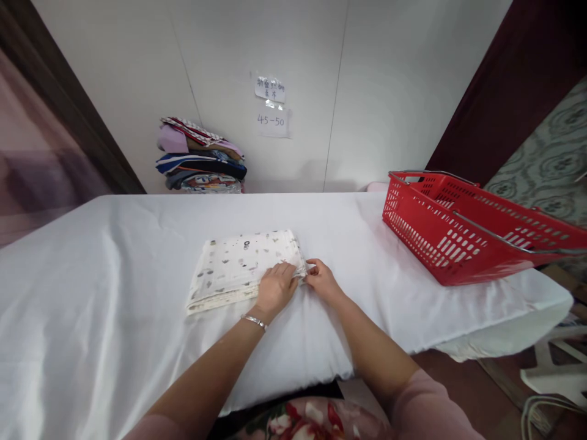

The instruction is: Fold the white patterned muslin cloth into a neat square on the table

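Observation:
A folded cream cloth with small printed motifs (238, 266) lies on the white-covered table (92, 275), a little left of centre. My left hand (275, 287), with a thin bracelet at the wrist, rests on the cloth's near right corner, fingers curled over the edge. My right hand (321, 281) pinches the same corner of the cloth from the right side. Both hands meet at that corner.
A red plastic shopping basket (458, 232) with metal handles sits tilted at the table's right end. A stack of folded clothes (202, 159) stands against the white wall behind the table. Two paper notes (271, 107) are stuck on the wall. A white chair (559, 360) is at lower right.

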